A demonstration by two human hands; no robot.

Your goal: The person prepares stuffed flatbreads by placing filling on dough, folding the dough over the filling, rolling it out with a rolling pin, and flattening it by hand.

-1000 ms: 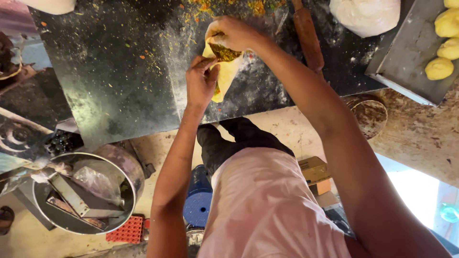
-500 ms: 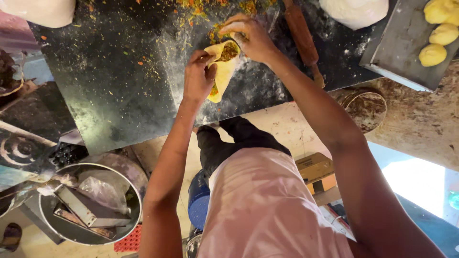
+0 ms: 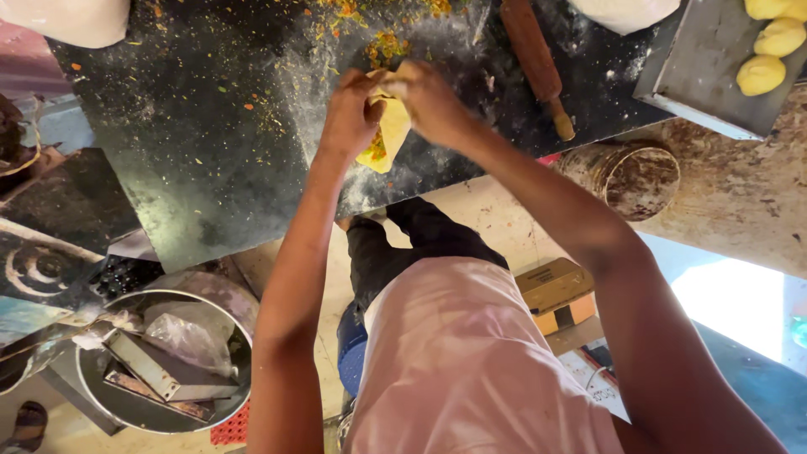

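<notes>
Both my hands hold a yellow dough cone filled with orange and green stuffing above a dark floured stone slab. My left hand grips the cone's left side. My right hand pinches its top edge shut, covering the opening. The cone's lower tip points toward me and a bit of filling shows along its left edge.
A wooden rolling pin lies on the slab at the right. A metal tray with yellow dough balls stands at top right. Spilled filling is scattered at the top. A round tin and a steel bowl sit below.
My right hand has come down over the cone's open top and pressed its edges together, so the filling seen earlier is now mostly covered. The view shifted slightly.
</notes>
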